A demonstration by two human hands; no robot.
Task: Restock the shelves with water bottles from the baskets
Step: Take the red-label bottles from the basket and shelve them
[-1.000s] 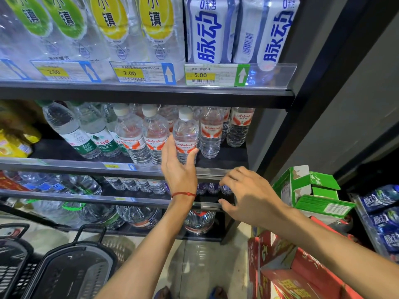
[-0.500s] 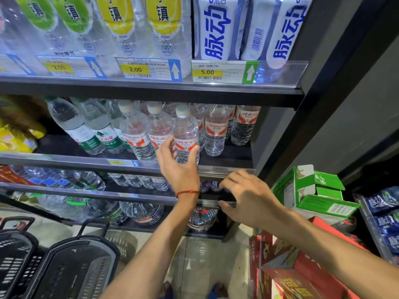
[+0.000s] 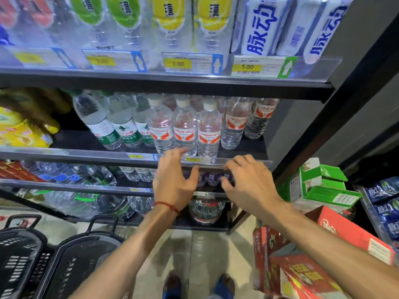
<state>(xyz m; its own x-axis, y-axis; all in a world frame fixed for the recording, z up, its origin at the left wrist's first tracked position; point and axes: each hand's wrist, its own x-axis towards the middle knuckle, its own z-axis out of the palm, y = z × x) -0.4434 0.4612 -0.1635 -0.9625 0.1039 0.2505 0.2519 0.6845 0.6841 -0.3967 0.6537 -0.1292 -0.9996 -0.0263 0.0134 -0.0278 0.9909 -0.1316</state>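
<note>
On the middle shelf [image 3: 71, 141], red-labelled bottles [image 3: 185, 130] stand upright in a row. Left hand [image 3: 172, 182] and right hand [image 3: 248, 182] hover just before its rail [image 3: 108, 156], fingers loosely spread, gripping nothing. Two baskets [image 3: 71, 262] sit below left.

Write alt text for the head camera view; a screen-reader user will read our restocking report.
A person's empty left hand and right hand hover in front of a shop shelf where red-labelled water bottles stand in a row. Black baskets sit on the floor at lower left, red cartons at lower right.
</note>
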